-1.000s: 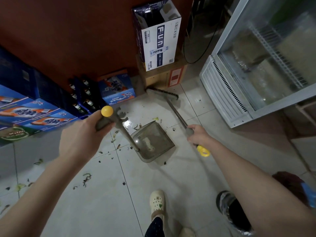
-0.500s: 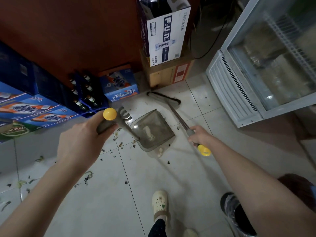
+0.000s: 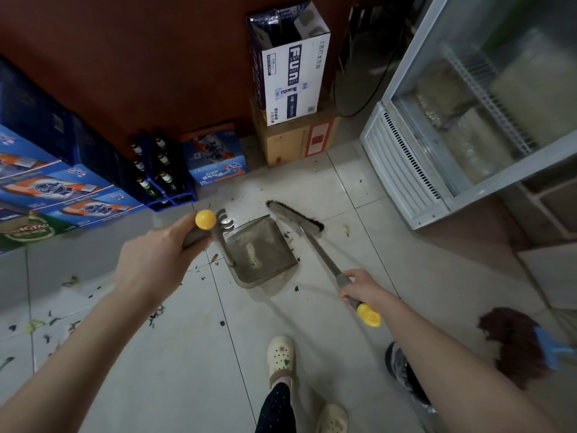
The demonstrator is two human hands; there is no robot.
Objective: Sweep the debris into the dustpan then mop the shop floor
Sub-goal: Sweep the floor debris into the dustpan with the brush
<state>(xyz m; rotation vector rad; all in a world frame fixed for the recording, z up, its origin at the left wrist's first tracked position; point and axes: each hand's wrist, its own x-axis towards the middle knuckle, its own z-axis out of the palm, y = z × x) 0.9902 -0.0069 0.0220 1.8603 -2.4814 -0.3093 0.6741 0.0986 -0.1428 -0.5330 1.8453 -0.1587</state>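
My left hand grips the yellow-capped handle of a grey dustpan that rests on the white tiled floor in the middle of the view. My right hand grips the broom handle near its yellow end. The broom head lies on the floor at the pan's far right edge, bristles touching the tiles. A pale clump sits inside the pan. Dark leafy debris is scattered on the tiles to the left and around the pan. A dark red mop with a blue clamp lies at the right.
Blue beer cartons and a bottle crate line the left wall. Stacked boxes stand at the back. A glass-door fridge fills the right. A black bin sits by my right arm. My slippered foot is below the pan.
The broom head has been drawn back from the boxes toward the dustpan's right edge. The view has shifted, bringing the mop into sight at the right.
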